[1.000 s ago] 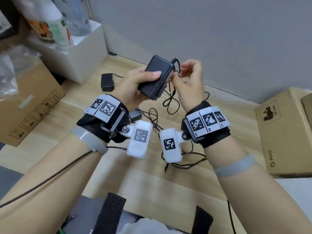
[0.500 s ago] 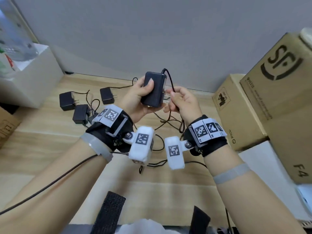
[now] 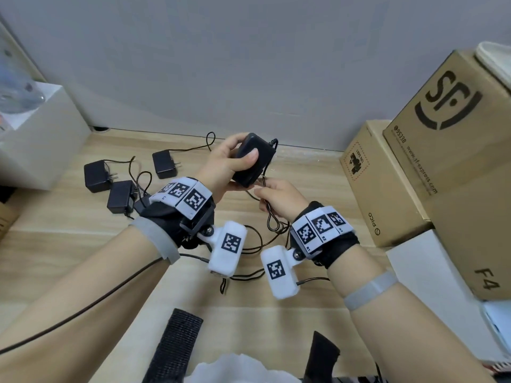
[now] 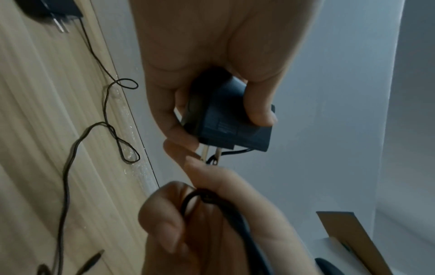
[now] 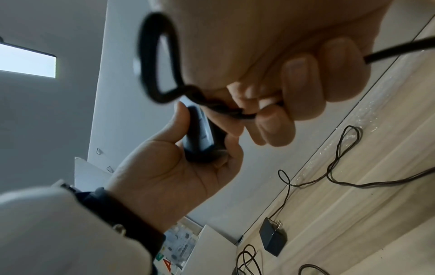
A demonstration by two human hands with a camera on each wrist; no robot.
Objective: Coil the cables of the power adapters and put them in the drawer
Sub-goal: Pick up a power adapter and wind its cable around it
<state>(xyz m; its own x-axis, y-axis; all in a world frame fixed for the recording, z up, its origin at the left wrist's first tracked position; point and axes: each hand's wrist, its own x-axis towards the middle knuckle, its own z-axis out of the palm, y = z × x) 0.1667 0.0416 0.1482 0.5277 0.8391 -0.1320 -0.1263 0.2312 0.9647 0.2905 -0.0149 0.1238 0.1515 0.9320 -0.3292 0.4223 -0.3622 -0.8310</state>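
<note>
My left hand [image 3: 221, 164] grips the adapter [image 3: 253, 158], a smooth black plastic block, raised off the worktop [image 3: 304, 167] with its long axis pointing toward the wall and its metal prongs facing my right hand [image 3: 279, 199]. Just below the adapter, my right fingers [image 5: 275, 122] pinch its thin, rubbery cable [image 3: 269, 214], which trails slack onto the wood-grain worktop.

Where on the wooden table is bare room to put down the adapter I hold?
Bare wood lies low on the left, below the three adapters. It is crowded under both hands, where loose cable sprawls, and at right by the cardboard boxes.
</note>
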